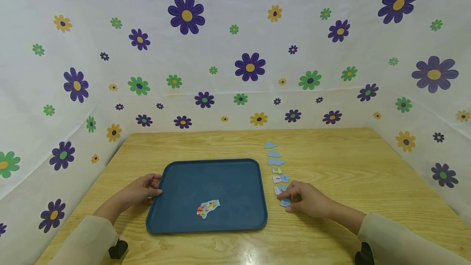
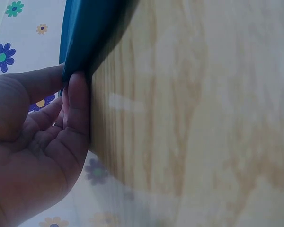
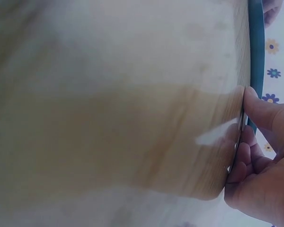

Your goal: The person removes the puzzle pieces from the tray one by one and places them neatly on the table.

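Note:
My left hand (image 1: 141,189) grips the left rim of a dark blue tray (image 1: 220,175), the thumb on the rim and the fingers beneath it in the left wrist view. On the tray lies a flat multicoloured puzzle piece (image 1: 208,208) with an irregular outline. My right hand (image 1: 310,200) is lowered at the near end of a column of flat pieces, right of the tray. Its fingertips touch the table around a small light blue puzzle piece (image 1: 285,202), thumb and forefinger apart. The hand partly covers a white-and-blue piece (image 1: 277,191).
Farther up the column lie a white-and-blue piece (image 1: 280,178), a yellow-green piece (image 1: 276,170) and several plain light blue pieces (image 1: 274,153). Everything stands on a wooden table (image 1: 331,154). Flower-printed white cloth (image 1: 220,44) encloses its back and sides.

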The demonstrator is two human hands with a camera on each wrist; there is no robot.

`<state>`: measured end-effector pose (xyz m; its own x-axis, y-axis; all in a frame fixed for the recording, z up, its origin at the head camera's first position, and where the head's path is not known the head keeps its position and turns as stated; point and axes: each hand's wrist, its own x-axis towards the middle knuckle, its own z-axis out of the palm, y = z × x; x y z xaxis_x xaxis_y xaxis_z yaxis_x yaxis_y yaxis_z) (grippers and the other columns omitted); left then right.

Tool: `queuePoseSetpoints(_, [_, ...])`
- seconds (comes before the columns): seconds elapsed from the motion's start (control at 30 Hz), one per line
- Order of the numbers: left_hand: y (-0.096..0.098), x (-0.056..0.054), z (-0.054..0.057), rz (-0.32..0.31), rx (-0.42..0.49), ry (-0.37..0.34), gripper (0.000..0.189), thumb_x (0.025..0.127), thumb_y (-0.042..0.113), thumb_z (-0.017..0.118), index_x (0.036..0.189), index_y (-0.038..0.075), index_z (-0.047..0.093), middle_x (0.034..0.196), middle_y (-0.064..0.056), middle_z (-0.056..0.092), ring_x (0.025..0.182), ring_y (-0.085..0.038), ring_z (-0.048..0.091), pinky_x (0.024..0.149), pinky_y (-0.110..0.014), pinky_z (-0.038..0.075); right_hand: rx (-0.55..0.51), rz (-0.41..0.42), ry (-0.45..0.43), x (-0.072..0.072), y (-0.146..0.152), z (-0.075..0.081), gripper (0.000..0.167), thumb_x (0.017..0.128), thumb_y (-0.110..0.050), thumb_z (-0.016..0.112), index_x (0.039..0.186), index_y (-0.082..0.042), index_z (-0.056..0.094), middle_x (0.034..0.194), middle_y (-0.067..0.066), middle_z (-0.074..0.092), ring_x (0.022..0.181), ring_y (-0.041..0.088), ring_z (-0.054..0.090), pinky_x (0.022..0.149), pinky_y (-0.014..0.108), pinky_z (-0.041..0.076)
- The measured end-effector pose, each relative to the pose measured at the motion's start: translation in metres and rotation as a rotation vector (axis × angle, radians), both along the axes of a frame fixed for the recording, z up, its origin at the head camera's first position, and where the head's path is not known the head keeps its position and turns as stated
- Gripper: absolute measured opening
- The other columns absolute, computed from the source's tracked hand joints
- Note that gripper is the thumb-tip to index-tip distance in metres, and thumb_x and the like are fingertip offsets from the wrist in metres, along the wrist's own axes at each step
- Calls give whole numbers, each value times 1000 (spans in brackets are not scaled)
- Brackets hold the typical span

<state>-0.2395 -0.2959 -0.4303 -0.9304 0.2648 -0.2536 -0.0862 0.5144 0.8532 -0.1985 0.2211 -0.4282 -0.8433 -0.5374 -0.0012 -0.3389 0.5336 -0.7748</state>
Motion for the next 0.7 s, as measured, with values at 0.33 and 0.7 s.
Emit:
queuePoseSetpoints(0.33, [0,0,0,3,6,1,53,95,3,60,140,-9,35,99,-14,44,82,-24,50,66,-37,48,-27,-9,-18,2,-1,4,31,83,-7,76,114,-7,72,97,2,55,80,17,44,66,24,41])
queuePoseSetpoints(0.7, [2,2,2,0,5,-1,53,95,2,59,140,-11,34,99,-14,44,82,-24,51,67,-37,49,-44,-16,-35,3,-1,8,30,83,-7,76,114,-6,72,96,5,56,81,20,45,65,24,41])
